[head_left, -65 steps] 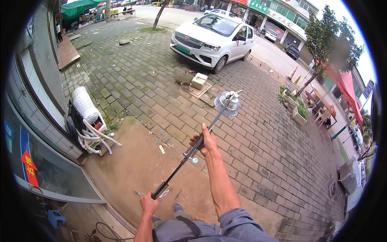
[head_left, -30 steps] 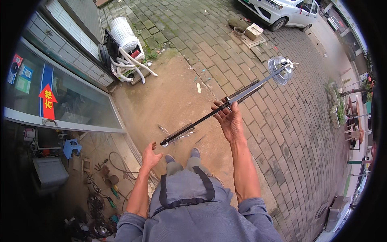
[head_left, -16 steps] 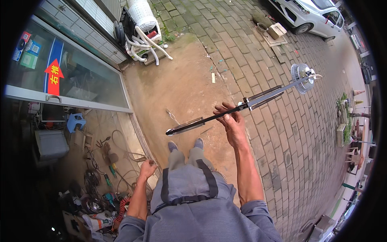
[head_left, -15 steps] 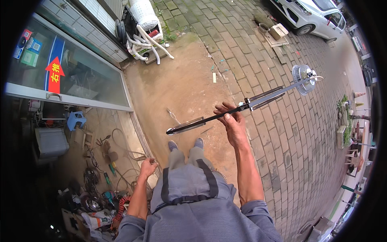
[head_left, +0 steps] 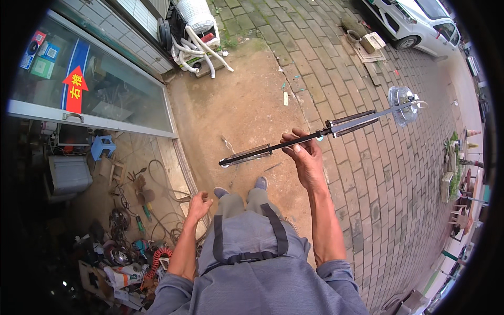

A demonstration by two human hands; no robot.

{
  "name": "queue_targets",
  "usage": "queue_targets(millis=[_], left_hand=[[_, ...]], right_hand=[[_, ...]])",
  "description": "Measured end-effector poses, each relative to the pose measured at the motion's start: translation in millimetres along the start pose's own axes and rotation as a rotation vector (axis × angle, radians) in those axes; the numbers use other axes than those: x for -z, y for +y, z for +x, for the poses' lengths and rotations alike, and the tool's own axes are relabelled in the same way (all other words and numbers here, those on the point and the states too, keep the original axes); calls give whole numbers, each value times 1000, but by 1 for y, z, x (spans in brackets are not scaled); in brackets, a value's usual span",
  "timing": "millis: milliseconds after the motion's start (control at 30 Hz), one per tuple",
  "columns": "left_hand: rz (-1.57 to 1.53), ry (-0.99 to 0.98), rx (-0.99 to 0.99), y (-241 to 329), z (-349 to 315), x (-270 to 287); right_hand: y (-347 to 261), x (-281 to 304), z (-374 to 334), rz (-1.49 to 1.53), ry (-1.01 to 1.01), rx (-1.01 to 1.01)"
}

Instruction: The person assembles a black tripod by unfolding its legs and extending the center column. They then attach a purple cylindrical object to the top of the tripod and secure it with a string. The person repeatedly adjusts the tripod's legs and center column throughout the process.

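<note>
My right hand (head_left: 307,163) is closed round the middle of a long, dark light fixture (head_left: 296,142), thumb on the near side, fingers behind the bar. The fixture hangs in the air in front of me, its right end higher than its left in the picture. A clear ribbed lampshade (head_left: 401,106) with a short pale wire sits at the right end. Narrow framed panels run along both halves of the bar. My left hand (head_left: 198,206) hangs low beside my left leg, its fingers loosely bent and apart, with nothing seen in it.
To the left, a sliding glass door (head_left: 121,97) borders a room with a blue stool (head_left: 102,147), cables and cluttered tools. White pipes (head_left: 202,52) lean by the wall ahead. Brick paving (head_left: 362,194) stretches right, toward a parked white car (head_left: 415,23).
My left hand has risen slightly and its fingers have loosened from a tighter curl. The fixture has tilted slightly in my right hand's grip. The whole view has shifted a little.
</note>
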State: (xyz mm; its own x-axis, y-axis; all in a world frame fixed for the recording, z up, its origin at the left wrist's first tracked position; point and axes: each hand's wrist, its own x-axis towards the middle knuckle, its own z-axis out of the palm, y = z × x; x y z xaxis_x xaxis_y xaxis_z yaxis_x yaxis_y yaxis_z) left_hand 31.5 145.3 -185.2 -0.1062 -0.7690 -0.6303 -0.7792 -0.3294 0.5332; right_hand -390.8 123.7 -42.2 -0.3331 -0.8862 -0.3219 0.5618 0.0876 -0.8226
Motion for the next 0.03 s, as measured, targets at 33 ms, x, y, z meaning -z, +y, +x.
queue_targets(millis=[33], left_hand=[[1,1,2,-3,0,-1]], right_hand=[[-1,1,4,17,10,-21]])
